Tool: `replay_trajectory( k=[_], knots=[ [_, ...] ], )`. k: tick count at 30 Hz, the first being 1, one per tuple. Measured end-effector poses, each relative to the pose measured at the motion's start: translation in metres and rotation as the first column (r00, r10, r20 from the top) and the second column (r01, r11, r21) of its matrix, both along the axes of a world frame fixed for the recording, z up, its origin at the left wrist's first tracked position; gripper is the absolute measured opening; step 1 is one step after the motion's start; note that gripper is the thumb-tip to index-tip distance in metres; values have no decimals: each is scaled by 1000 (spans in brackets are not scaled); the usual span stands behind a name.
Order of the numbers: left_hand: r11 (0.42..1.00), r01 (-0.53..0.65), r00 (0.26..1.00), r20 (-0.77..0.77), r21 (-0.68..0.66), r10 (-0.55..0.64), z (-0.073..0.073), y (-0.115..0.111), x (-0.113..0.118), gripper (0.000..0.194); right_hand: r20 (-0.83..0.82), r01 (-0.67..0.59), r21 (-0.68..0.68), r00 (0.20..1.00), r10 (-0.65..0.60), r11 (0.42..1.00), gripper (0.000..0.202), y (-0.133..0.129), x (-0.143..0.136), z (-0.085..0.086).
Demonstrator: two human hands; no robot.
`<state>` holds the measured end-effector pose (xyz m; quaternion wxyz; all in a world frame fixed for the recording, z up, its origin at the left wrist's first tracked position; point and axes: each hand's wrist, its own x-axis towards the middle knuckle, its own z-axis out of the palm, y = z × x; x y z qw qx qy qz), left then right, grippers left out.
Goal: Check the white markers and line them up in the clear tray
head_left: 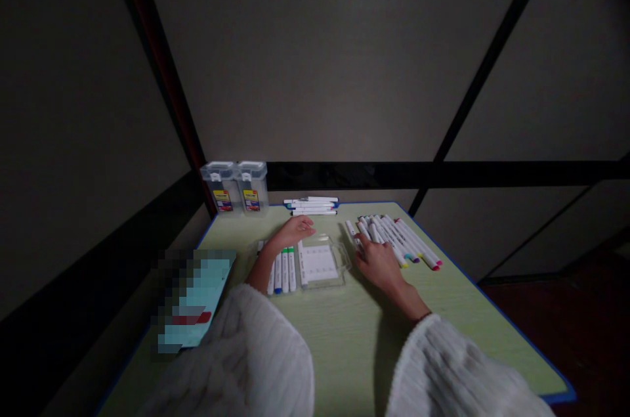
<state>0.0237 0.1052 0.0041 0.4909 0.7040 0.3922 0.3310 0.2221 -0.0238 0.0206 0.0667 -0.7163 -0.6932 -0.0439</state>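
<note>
Markers [398,240], smooth white cylinders, touch right hand [378,263], grip unclear; left hand [294,231] loosely unclenched.

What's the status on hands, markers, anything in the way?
Right hand at the marker pile, grip unclear. Left hand by the open clear case, nothing visibly held. White markers in its left side. Left forearm partly blocks view of them.

Green blue-edged table [342,338], partly blurred turquoise item [205,289] at left, grey wall panels [335,62]

You face dim grey wall panels [319,75], black trim [349,175], a blue-edged green table [344,345] and dark reddish floor [585,305].
</note>
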Motion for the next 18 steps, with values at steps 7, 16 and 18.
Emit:
replay_trajectory(
  k=[7, 16, 18],
  knots=[
    [1000, -21, 999, -43, 19, 22, -2, 3, -2, 24, 22, 12, -26, 1000, -11, 1000, 37, 1, 0, -4],
    [993, -98, 994, -34, 68, 100, -5, 10, -9, 20, 34, 11, -47, 999, -9, 999, 33, 3, 1, -8],
    [990, -116, 992, -33, 80, 119, -8, 12, -9, 19, 41, 9, -50, 999, -7, 999, 32, 3, 1, -9]
  ],
)
